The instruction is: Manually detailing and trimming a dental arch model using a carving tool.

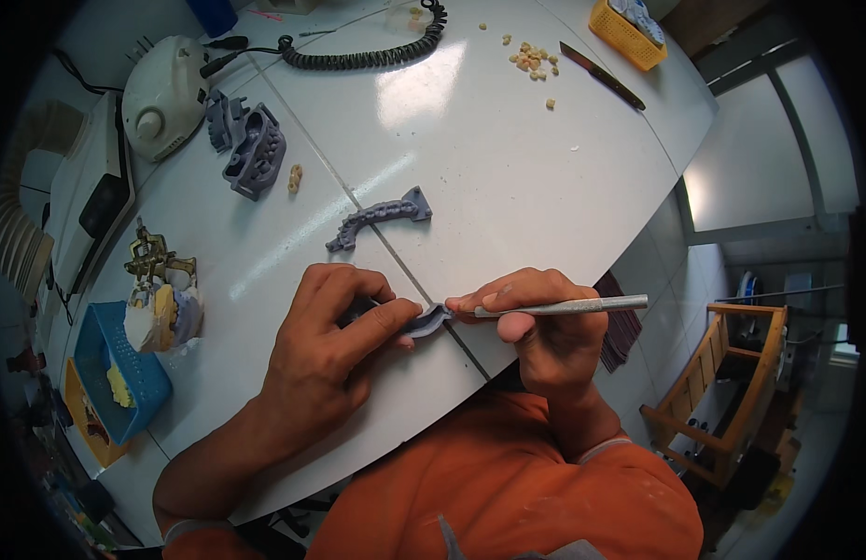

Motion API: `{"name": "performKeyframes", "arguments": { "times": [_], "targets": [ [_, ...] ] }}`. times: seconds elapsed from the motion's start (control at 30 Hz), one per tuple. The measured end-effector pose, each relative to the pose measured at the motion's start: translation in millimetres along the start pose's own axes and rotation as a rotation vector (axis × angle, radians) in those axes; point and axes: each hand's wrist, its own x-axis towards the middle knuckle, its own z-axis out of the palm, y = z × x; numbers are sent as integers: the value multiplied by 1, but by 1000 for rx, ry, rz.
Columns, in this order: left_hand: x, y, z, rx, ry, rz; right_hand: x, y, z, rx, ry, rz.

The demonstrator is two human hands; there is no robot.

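Observation:
Low over the table's near edge, my left hand (332,350) is closed around a grey dental model (427,323); its curved end sticks out past my fingertips, and the rest is hidden under them. Pinched in my right hand (550,322) is a slim silver-handled hand tool (592,305), held nearly level. Its tip lies at the model's end, hidden by my fingers, so I cannot tell what kind of tip it is. Just beyond my left hand, a second grey dental arch model (382,217) rests on the white table (508,177).
Grey model blocks (256,154) and a tooth-coloured bridge (295,178) lie at left, near a white control box (162,103) with a coiled cord (368,62). A brass articulator (153,257) and blue basket (139,359) stand nearer. Small crowns (531,62), a knife (606,77) and yellow basket (624,42) are far right.

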Motion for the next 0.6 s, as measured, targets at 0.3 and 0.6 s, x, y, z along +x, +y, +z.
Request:
{"name": "performKeyframes", "arguments": {
  "times": [0.3,0.6],
  "targets": [
    [0,-1,0,0,-3,-6,-3,2,0,-123,-29,-86],
    [0,1,1,-11,11,-20,-1,1,-5,-261,-112,-175]
  ]
}}
